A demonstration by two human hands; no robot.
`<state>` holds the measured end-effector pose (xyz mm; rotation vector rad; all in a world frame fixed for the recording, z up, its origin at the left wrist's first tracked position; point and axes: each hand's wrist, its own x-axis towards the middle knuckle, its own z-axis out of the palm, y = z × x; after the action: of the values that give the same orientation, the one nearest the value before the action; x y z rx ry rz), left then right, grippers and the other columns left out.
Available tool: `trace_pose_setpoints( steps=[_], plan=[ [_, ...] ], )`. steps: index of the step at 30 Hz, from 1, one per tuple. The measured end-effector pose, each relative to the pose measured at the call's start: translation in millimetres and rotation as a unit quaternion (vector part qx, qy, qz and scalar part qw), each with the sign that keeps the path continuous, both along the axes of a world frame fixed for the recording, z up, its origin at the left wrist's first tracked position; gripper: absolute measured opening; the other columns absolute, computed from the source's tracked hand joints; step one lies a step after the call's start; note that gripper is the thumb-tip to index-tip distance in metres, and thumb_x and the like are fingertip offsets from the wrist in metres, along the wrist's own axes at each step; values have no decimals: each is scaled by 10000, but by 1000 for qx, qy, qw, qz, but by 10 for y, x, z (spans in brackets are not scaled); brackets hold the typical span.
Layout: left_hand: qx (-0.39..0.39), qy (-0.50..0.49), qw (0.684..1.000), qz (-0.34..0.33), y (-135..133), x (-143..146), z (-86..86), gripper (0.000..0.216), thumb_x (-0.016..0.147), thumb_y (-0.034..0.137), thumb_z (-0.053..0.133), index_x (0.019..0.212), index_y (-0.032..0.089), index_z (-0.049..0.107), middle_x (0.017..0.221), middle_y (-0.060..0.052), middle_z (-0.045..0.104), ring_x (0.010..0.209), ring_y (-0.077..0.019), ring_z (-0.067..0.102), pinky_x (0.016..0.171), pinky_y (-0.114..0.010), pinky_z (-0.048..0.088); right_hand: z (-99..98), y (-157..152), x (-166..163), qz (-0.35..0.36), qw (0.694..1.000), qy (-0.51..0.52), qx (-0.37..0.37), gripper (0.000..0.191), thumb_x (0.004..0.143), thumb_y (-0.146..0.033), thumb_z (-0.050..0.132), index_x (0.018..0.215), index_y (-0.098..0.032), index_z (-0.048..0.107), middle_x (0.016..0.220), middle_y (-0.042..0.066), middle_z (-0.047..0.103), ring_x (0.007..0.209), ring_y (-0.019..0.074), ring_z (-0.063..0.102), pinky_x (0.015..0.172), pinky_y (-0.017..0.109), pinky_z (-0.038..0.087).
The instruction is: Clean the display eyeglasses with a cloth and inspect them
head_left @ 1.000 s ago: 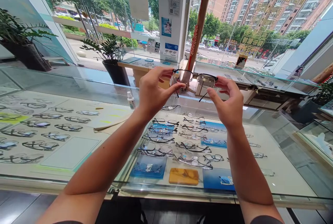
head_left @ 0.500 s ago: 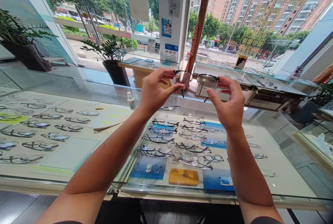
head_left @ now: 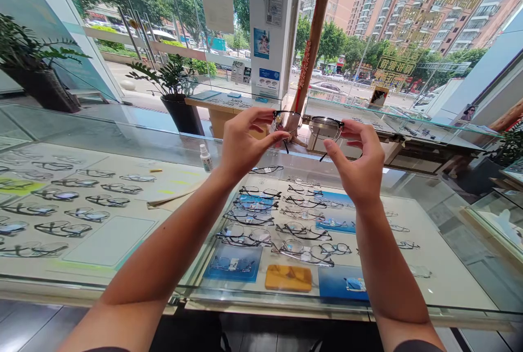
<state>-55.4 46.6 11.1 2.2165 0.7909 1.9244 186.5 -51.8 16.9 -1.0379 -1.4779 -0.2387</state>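
Note:
A pair of eyeglasses (head_left: 326, 122) with dark upper rims and clear lenses is held up above the glass counter. My left hand (head_left: 249, 142) pinches its left end between thumb and fingers. At the other end, my right hand (head_left: 357, 158) has its fingers closed on the frame's right side, thumb below. The tips of the dark temples hang beneath the lenses. Under my hands, several rows of eyeglasses (head_left: 304, 229) lie inside the glass display counter (head_left: 408, 286). One more pair of glasses (head_left: 266, 169) sits near my left wrist.
A small white spray bottle (head_left: 205, 158) stands left of my left hand, and a beige cloth (head_left: 174, 199) lies beside my forearm. An orange case (head_left: 288, 278) is in the counter. Beyond are a potted plant (head_left: 180, 101), a leaning wooden post (head_left: 312, 47) and other display counters.

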Motion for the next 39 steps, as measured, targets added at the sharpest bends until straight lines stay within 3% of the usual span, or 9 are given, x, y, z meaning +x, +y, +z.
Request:
trace_pose_setpoints(
  steps=[7, 11, 20, 24, 32, 39],
  plan=[
    [37, 12, 999, 38, -73, -9, 30, 559, 840, 694, 875, 1185, 265, 780, 1103, -82, 834, 961, -234, 795, 802, -375, 673, -15, 31, 14, 19, 999, 23, -33, 446, 927, -470, 795, 1308, -259, 702, 1258, 84, 764, 1144, 279, 747, 956, 489, 633],
    [57, 16, 996, 59, -109, -20, 49, 586, 834, 693, 879, 1217, 264, 767, 1127, -82, 824, 985, -245, 790, 842, -380, 669, -19, 62, 38, 68, 993, 79, -49, 454, 930, -520, 788, 1293, -256, 721, 1289, 95, 773, 1179, 279, 755, 948, 469, 655],
    [107, 30, 989, 100, -182, -17, 53, 602, 864, 721, 834, 1248, 267, 741, 1165, -84, 807, 1076, -282, 765, 992, -442, 640, -29, 161, 119, 113, 969, 210, -60, 390, 969, -582, 750, 1083, -216, 821, 1040, 83, 819, 996, 246, 791, 829, 417, 667],
    [100, 18, 990, 93, -156, -12, 43, 629, 855, 744, 826, 1262, 273, 739, 1209, -92, 794, 1100, -280, 758, 947, -419, 661, -28, 129, 102, 87, 978, 186, -37, 377, 974, -577, 754, 1102, -227, 813, 1051, 72, 823, 997, 237, 794, 893, 437, 679],
    [73, -12, 996, 40, -39, 9, -4, 665, 844, 717, 857, 1307, 263, 712, 1277, -112, 778, 1118, -260, 763, 921, -392, 685, 10, 10, 20, 76, 983, 168, 9, 284, 980, -486, 779, 1076, -220, 808, 1026, 64, 818, 974, 230, 796, 862, 419, 685],
    [60, -7, 998, 8, -63, 29, 2, 654, 857, 670, 864, 1339, 265, 684, 1319, -118, 767, 1183, -260, 761, 939, -384, 686, 21, -8, -4, 72, 981, 178, 1, 288, 959, -492, 789, 1067, -225, 798, 1017, 58, 821, 956, 227, 797, 845, 417, 674]
  ],
)
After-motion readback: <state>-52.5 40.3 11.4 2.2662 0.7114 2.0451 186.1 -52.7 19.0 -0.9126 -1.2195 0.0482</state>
